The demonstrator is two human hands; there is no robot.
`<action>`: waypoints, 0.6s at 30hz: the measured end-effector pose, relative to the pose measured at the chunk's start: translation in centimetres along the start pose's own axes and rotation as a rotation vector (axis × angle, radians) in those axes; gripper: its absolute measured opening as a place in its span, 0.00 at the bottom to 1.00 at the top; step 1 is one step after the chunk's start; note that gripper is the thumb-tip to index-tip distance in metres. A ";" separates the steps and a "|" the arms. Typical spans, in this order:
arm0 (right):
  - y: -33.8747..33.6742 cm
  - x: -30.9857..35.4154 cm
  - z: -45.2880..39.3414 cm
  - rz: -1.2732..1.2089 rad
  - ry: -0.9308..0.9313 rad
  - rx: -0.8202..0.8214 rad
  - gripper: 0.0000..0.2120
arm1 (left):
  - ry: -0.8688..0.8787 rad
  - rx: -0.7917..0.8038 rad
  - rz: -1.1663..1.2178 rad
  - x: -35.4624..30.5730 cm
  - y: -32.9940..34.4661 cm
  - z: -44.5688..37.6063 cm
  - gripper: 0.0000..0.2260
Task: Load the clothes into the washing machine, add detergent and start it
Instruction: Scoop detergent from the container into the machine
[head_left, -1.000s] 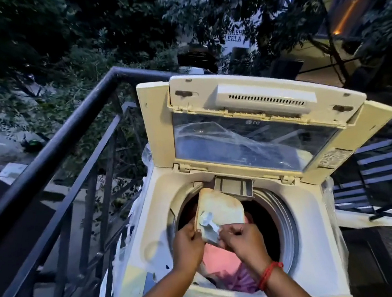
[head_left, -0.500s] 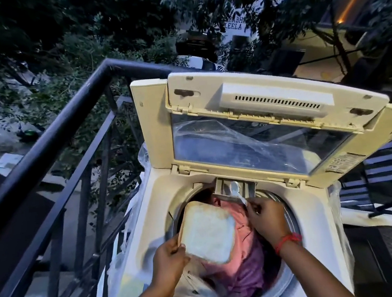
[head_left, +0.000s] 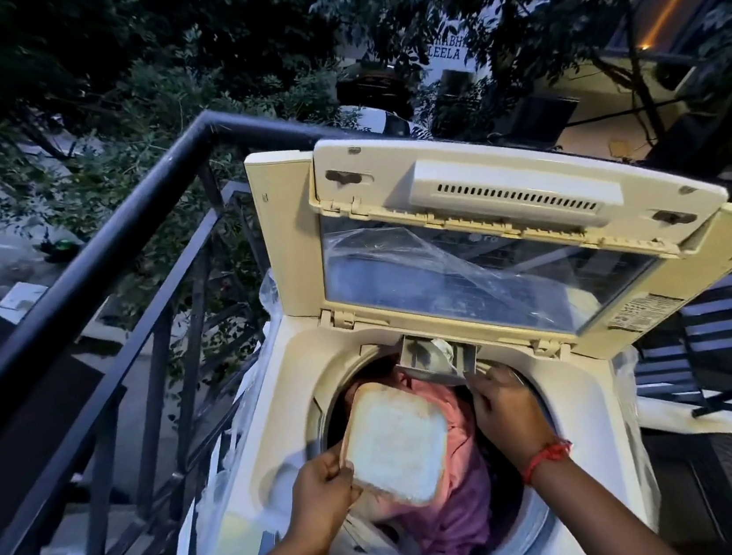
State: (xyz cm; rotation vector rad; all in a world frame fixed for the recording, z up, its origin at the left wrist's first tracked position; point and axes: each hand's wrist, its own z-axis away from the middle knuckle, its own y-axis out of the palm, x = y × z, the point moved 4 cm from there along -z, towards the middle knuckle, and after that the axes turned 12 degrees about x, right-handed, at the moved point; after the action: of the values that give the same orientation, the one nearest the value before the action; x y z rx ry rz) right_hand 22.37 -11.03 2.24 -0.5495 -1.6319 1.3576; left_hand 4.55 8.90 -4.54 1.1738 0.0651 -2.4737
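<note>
Beside a balcony railing [head_left: 79, 285], a top-loading washing machine [head_left: 573, 399] stands lid up, pink clothes [head_left: 457, 510] in its drum. Left hand [head_left: 321, 490] fingers grip a square detergent tub [head_left: 398, 444] over them; right hand [head_left: 504, 403] reaches the dispenser drawer [head_left: 434, 356], grip unclear.

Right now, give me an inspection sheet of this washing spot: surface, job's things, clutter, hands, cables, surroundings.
Surface: washing machine top, cream, stained; lid raised upright.
Job's things: pink clothes lie in the drum; detergent drawer at the back rim is pulled open; square tub held over the drum, tilted.
Clutter: clear plastic sheet draped down the machine's left side.
Hands: left hand grips the tub's lower corner; right hand, red thread at the wrist, reaches to the drawer; what it holds cannot be told.
Cables: nothing seen.
Surroundings: dark railing at left, trees and buildings beyond, dim light.
</note>
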 end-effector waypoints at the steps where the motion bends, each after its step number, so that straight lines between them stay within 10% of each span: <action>1: 0.1 -0.3 1.2 -0.115 0.043 0.039 0.11 | -0.004 0.012 0.005 -0.1 0.4 0.0 0.12; 12: 2.6 0.1 12.7 0.128 -0.205 0.176 0.28 | 0.002 0.210 0.022 -0.9 8.8 1.1 0.10; 18: -1.4 -4.1 17.3 0.091 0.046 0.015 0.05 | -0.002 0.326 -0.080 0.1 15.2 1.4 0.07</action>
State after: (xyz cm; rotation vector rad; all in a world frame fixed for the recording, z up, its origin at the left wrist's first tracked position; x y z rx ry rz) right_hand 9.90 -23.80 2.51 -0.6481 -1.5753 1.4118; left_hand 9.12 -5.45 -1.79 1.3194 -0.3095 -2.6241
